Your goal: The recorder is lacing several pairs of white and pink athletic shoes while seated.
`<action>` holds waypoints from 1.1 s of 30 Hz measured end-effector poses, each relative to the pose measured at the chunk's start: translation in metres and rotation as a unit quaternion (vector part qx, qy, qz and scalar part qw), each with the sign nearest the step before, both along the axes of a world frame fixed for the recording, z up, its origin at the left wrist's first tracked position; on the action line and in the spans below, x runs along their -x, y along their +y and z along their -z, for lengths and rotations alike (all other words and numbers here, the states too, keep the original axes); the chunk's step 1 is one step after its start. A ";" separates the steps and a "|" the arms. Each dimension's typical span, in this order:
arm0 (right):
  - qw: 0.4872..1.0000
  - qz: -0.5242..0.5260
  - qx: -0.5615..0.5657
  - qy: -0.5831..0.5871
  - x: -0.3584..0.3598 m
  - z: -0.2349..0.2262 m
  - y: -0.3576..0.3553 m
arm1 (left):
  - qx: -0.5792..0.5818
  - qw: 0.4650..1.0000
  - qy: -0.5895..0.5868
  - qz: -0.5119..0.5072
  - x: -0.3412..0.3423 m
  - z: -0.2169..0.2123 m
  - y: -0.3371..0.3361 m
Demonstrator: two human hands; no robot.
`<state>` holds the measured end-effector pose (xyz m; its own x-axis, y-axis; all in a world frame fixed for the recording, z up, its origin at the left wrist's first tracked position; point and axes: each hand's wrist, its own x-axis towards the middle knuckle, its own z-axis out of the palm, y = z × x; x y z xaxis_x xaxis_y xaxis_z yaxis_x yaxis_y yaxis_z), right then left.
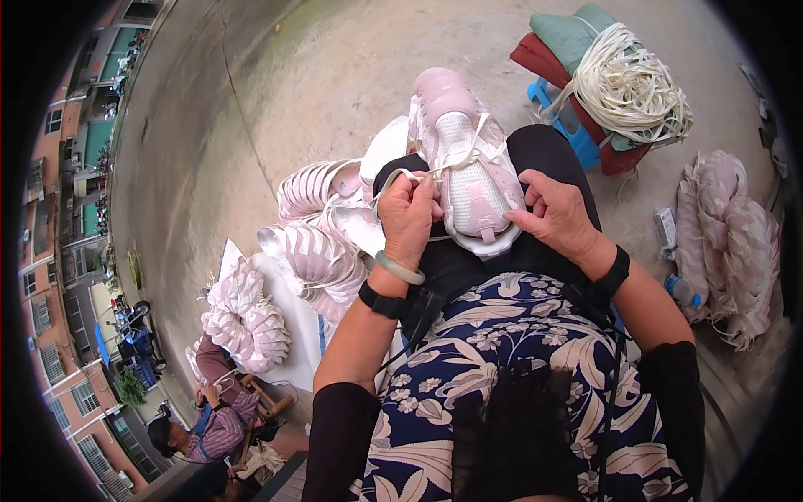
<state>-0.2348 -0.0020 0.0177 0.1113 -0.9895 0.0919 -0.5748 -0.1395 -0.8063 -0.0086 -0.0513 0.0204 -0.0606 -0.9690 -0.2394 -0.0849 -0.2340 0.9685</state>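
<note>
Pink and white sneaker upper (pixel 468 159) sits on the person's lap, toe pointing away, and it looks like it's mid-lacing. Left hand (pixel 408 213) is pinched shut on a flat white lace (pixel 393 177) at the shoe's near left edge, with a loop of it arcing up over the knuckles. Right hand (pixel 556 213) is pressed against the right side of the shoe, fingers curled on its edge, mostly steadying it; can't tell if it has a lace end too.

My read: the lace is already crossed over the mesh tongue, so this is the threading stage, partway through. Next bit probably needs the pinched end fed through an eyelet while the other hand keeps the shoe from twisting.

Stack of matching pink uppers (pixel 314 243) just to the left, a bundle of loose white laces (pixel 627 88) on cushions over a blue stool (pixel 577 138), and another person (pixel 213 418) working lower left.
</note>
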 end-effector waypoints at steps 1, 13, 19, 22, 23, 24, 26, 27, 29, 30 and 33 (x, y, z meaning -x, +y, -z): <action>0.999 0.007 -0.028 -0.028 0.000 -0.002 0.000 | 0.000 1.000 -0.002 0.004 -0.001 0.001 0.001; 0.999 -0.037 0.006 -0.020 0.008 0.016 -0.008 | 0.029 1.000 -0.008 0.006 -0.002 0.005 0.001; 0.999 -0.003 0.036 -0.026 0.010 0.012 -0.018 | -0.009 0.999 0.038 -0.022 -0.005 0.005 -0.003; 0.999 -0.004 0.005 -0.052 0.017 0.011 -0.017 | 0.025 0.999 0.017 0.015 0.002 0.005 -0.002; 0.998 -0.007 -0.002 -0.055 0.017 0.011 -0.016 | 0.031 0.999 0.024 0.007 0.002 0.007 -0.002; 0.998 -0.010 -0.009 -0.056 0.017 0.012 -0.015 | 0.034 0.999 0.020 0.004 0.003 0.006 -0.002; 0.997 -0.017 -0.024 -0.067 0.020 0.009 -0.016 | 0.004 0.999 0.038 -0.009 0.006 0.002 0.000; 0.997 -0.019 -0.032 -0.069 0.020 0.010 -0.016 | 0.015 0.999 0.040 -0.003 0.004 0.003 0.001; 0.995 -0.024 -0.045 -0.081 0.019 0.010 -0.016 | 0.022 1.000 0.017 -0.001 0.000 0.000 0.004; 0.995 -0.023 -0.043 -0.082 0.019 0.010 -0.016 | 0.026 1.000 0.000 0.006 0.000 -0.001 0.004; 0.994 -0.034 -0.037 -0.095 0.021 0.009 -0.016 | 0.094 0.991 -0.096 0.017 -0.004 -0.005 0.000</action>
<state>-0.2559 -0.0180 0.0090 0.1661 -0.9851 0.0441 -0.4021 -0.1085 -0.9092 -0.0047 -0.0509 0.0250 -0.0647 -0.9958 -0.0652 -0.2756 -0.0450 0.9602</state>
